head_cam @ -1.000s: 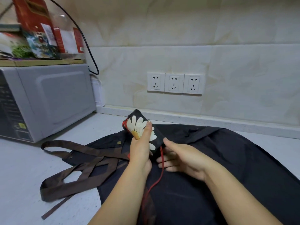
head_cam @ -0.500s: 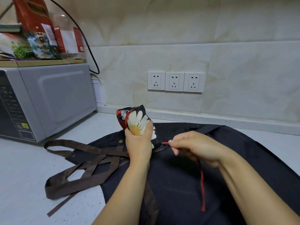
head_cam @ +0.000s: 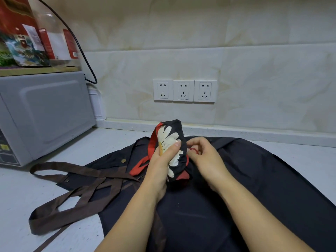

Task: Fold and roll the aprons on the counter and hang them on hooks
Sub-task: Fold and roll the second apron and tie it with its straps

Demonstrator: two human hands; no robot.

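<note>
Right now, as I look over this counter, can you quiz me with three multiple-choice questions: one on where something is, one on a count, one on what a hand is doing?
1. Where is the dark apron?
A) in a drawer
B) hanging from a hook
C) spread on the counter

2. How many wall sockets sit side by side?
A) three
B) two
C) five

3. What is the left hand doing?
A) lying flat
B) gripping the rolled daisy apron
C) waving

Answers:
1 C, it lies flat on the counter under both arms.
2 A, three white plates stand in a row.
3 B, its fingers and thumb wrap the roll.
</note>
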